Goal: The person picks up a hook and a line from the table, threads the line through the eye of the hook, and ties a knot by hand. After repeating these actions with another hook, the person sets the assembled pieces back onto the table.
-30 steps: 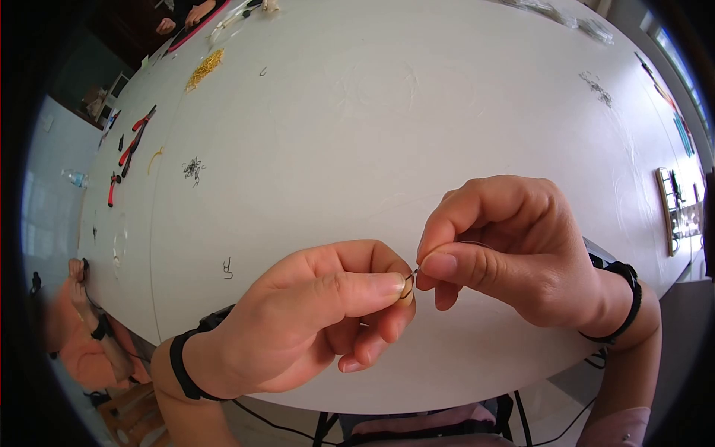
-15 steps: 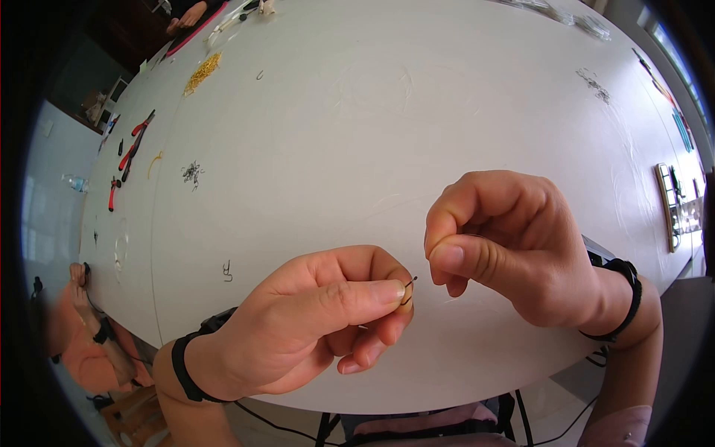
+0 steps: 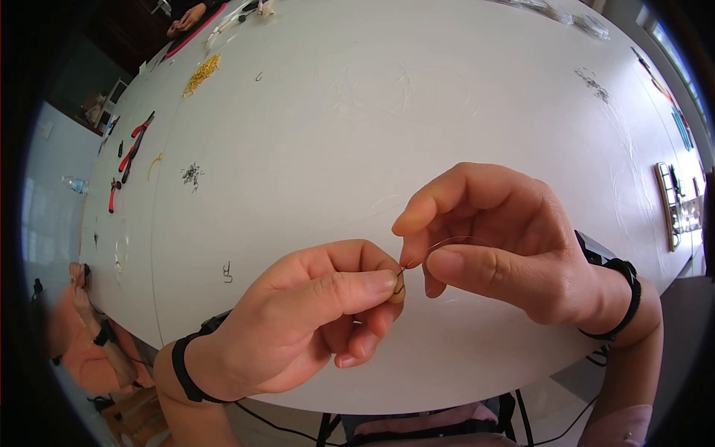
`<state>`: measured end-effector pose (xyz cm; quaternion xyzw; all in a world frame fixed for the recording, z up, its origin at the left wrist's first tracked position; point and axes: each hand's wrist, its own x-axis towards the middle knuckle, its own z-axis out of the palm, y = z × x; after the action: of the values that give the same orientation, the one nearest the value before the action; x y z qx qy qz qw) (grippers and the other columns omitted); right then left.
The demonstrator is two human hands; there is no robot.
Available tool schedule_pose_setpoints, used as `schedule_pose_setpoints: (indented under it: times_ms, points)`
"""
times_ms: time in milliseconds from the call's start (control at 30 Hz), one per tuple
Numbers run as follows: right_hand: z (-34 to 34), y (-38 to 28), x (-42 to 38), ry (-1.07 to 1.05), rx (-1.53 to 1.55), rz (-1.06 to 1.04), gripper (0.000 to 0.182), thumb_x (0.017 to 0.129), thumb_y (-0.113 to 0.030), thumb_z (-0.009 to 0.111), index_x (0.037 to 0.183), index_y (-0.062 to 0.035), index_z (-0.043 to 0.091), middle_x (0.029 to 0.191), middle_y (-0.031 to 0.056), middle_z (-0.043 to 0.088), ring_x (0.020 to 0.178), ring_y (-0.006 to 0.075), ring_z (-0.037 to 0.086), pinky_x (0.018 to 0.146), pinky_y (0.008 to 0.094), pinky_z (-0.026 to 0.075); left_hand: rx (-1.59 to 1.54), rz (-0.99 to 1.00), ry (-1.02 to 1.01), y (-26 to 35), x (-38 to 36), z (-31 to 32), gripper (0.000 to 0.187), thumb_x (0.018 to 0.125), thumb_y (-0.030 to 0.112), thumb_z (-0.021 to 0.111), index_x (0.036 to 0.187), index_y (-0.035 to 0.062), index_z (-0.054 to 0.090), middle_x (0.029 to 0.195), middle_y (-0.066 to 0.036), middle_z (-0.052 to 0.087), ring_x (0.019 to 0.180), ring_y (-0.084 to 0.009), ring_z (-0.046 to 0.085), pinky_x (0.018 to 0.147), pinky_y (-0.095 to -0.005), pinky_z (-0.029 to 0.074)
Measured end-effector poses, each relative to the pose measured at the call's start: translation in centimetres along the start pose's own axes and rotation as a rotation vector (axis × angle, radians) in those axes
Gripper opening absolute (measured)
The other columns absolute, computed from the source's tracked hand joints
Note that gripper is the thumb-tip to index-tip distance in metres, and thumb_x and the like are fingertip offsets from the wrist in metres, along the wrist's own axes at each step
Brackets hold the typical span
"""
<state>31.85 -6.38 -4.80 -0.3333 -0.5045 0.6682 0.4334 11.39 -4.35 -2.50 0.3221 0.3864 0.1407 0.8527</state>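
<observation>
Between its thumb and forefinger my left hand (image 3: 320,313) pinches a small dark hook (image 3: 401,281). Just to the right, my right hand (image 3: 499,246) has its thumb and forefinger apart, the other fingers curled beside the hook's tip. A thin clear line (image 3: 465,238) arches from near the hook over the right thumb; whether the right fingers touch it is hard to tell. On the white table (image 3: 298,149), left of my left hand, lie a few dark hooks (image 3: 227,273). Farther up sits a pile of small dark hooks (image 3: 192,175).
Red-handled pliers (image 3: 134,145) lie at the left, near a gold pile (image 3: 201,75). More small dark pieces (image 3: 593,85) are at the upper right, above a tray (image 3: 668,207). One person's arm (image 3: 97,320) shows at lower left, another person's hands (image 3: 188,18) at the top.
My right hand has moved left to the hook, and its thumb and forefinger have parted. The clear line now shows above the thumb. My left hand has shifted slightly left.
</observation>
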Motion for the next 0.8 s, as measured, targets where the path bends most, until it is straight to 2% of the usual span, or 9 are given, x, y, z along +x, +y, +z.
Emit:
schedule_pose_setpoints:
  times_ms: [100, 167, 267, 367, 800]
  points:
    - [-0.13, 0.14, -0.04, -0.002, -0.037, 0.040, 0.022, 0.083, -0.005, 0.064, 0.102, 0.0036, 0.056, 0.090, 0.0096, 0.060, 0.085, 0.0123, 0.058, 0.072, 0.0248, 0.050, -0.013, 0.006, -0.011, -0.14, 0.05, -0.34, 0.015, 0.091, 0.018, 0.047, 0.086, 0.0041, 0.050, 0.071, -0.005, 0.047, 0.056, -0.0130, 0.039, 0.049, -0.0250, 0.033]
    - [-0.19, 0.39, 0.02, -0.003, -0.114, -0.049, 0.017, 0.082, -0.001, 0.063, 0.097, 0.0039, 0.058, 0.087, 0.0084, 0.060, 0.080, 0.0114, 0.059, 0.070, 0.0239, 0.050, -0.022, 0.009, -0.019, -0.16, 0.05, -0.40, 0.015, 0.091, 0.018, 0.047, 0.087, 0.0042, 0.050, 0.071, -0.005, 0.048, 0.056, -0.0127, 0.039, 0.049, -0.0248, 0.033]
    - [-0.10, 0.42, 0.08, 0.018, -0.060, -0.017, 0.009, 0.082, 0.002, 0.062, 0.091, 0.0039, 0.060, 0.083, 0.0075, 0.060, 0.075, 0.0101, 0.059, 0.065, 0.0221, 0.050, -0.021, 0.007, -0.011, -0.12, 0.05, -0.29, 0.014, 0.091, 0.017, 0.047, 0.087, 0.0042, 0.050, 0.071, -0.004, 0.048, 0.055, -0.0123, 0.039, 0.048, -0.0250, 0.033]
    - [0.17, 0.53, 0.12, 0.071, -0.050, 0.000, 0.003, 0.084, 0.002, 0.061, 0.086, 0.0040, 0.061, 0.080, 0.0066, 0.060, 0.070, 0.0091, 0.058, 0.061, 0.0204, 0.050, -0.018, 0.007, -0.006, -0.10, 0.07, -0.20, 0.015, 0.092, 0.017, 0.047, 0.087, 0.0041, 0.050, 0.071, -0.004, 0.048, 0.055, -0.0118, 0.039, 0.048, -0.0252, 0.033]
    - [0.03, 0.50, 0.09, 0.061, -0.097, 0.032, 0.007, 0.085, -0.002, 0.061, 0.088, 0.0034, 0.060, 0.081, 0.0065, 0.061, 0.071, 0.0087, 0.058, 0.061, 0.0201, 0.049, -0.019, 0.005, 0.015, -0.13, 0.12, -0.11, 0.015, 0.091, 0.018, 0.047, 0.087, 0.0038, 0.050, 0.071, -0.004, 0.048, 0.054, -0.0113, 0.039, 0.048, -0.0250, 0.033]
